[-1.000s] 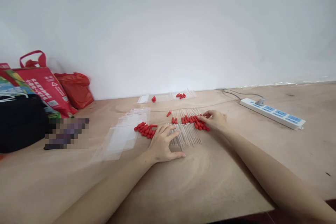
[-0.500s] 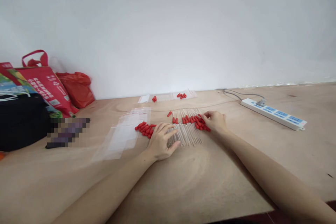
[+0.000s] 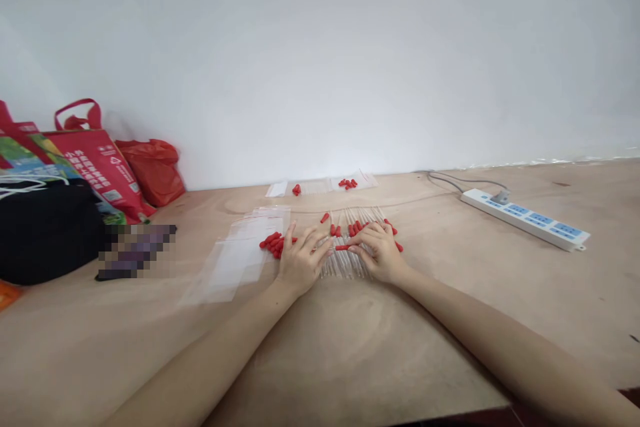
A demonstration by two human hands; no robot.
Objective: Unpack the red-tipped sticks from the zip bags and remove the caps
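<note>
My left hand (image 3: pixel 300 261) and my right hand (image 3: pixel 381 255) meet over a row of thin clear tubes (image 3: pixel 346 268) lying on the wooden table (image 3: pixel 350 347). The fingers of my right hand pinch a small red cap (image 3: pixel 343 247) and point it leftward. Curled fingers of my left hand close on the end of a clear tube facing that cap. A heap of loose red caps (image 3: pixel 271 243) lies just left of my left hand. More red caps (image 3: pixel 356 227) sit among the tubes behind my hands.
Clear zip bags (image 3: pixel 235 257) lie left of the caps; two more bags with red caps (image 3: pixel 323 185) sit near the wall. A white power strip (image 3: pixel 525 223) lies at right. Red shopping bags (image 3: pixel 97 163), a black bag (image 3: pixel 45 227) and a blurred object (image 3: pixel 136 250) stand at left.
My right hand came left from the far caps with one red cap. My left hand lifted off flat and closed on a tube, so both hands now meet.
</note>
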